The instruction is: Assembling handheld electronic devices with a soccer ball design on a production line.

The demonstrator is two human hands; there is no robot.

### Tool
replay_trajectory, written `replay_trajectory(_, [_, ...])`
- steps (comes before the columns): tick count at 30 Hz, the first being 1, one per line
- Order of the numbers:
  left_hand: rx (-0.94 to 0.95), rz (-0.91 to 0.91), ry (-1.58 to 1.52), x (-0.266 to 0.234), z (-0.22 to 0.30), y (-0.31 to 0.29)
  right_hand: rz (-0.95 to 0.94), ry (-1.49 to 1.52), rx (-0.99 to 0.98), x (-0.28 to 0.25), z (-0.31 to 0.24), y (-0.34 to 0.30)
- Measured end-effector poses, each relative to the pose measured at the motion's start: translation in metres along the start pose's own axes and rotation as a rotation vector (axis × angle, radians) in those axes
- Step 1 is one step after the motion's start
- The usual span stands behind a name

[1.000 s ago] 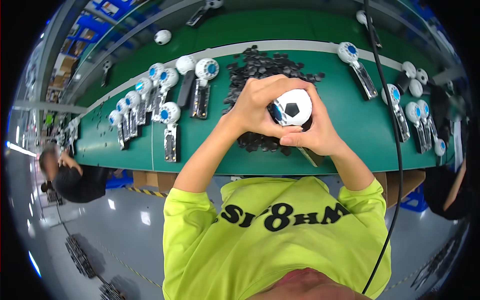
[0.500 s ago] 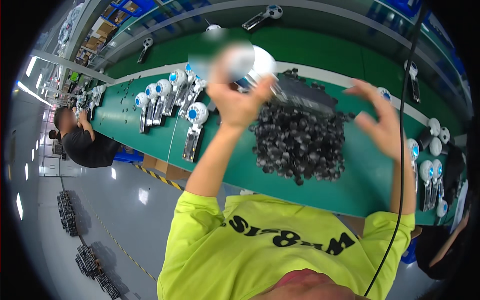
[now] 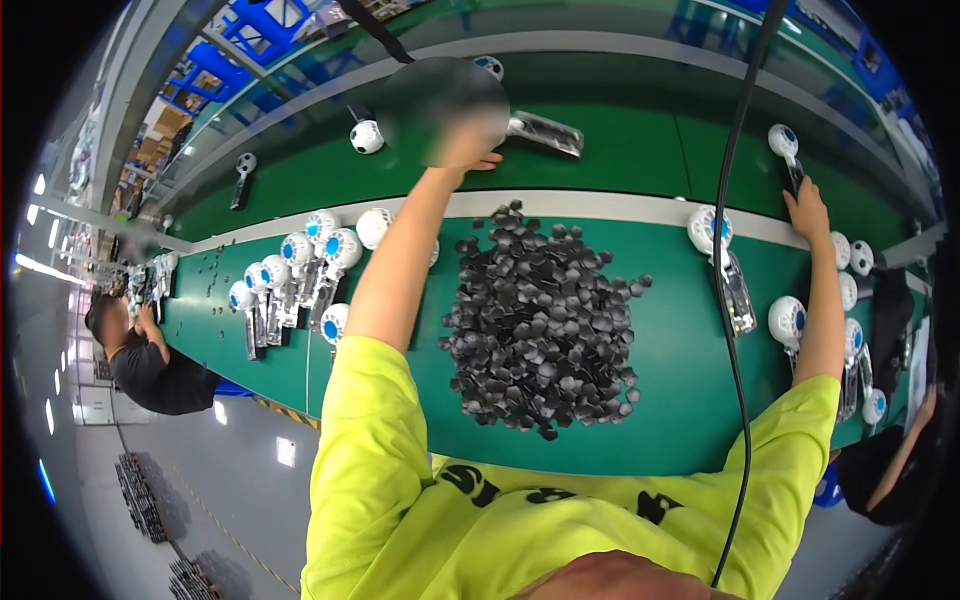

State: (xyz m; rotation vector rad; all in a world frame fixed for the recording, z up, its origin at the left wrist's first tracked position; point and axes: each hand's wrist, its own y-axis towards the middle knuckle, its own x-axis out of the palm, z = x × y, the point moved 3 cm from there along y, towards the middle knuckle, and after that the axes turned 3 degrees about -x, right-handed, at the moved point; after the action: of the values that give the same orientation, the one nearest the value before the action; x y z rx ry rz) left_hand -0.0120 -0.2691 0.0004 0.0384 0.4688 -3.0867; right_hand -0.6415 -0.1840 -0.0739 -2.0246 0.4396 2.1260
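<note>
My left hand (image 3: pixel 468 142) reaches far over the green belt, partly hidden by a blurred patch. One digit shows stretched out beside the long clear-and-dark body (image 3: pixel 548 135) of a device whose head is hidden; whether I hold it cannot be seen. At the far right my right hand (image 3: pixel 808 212) has its fingers round the dark handle of a ball-headed device (image 3: pixel 785 142), white with black spots. Between my arms, a large heap of small black many-sided pieces (image 3: pixel 545 330) covers the green table (image 3: pixel 660 430).
Several white-headed devices (image 3: pixel 295 250) with blue centres stand left of my left arm. Another such device (image 3: pixel 715 235) lies right of the heap, with more (image 3: pixel 788 322) beside my right arm. A black cable (image 3: pixel 738 390) hangs across the view. Co-workers (image 3: pixel 160 355) sit at both ends.
My left hand has moved from above the table out over the belt. My right hand has gone from beside the heap to the device on the belt. A white-headed device now shows right of the heap.
</note>
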Motion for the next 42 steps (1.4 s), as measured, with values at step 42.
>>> replay_trajectory(42, [0.814,-0.266,0.504,0.000,-0.087,-0.234,0.142,1.268,-0.498,-0.067,-0.303,-0.243])
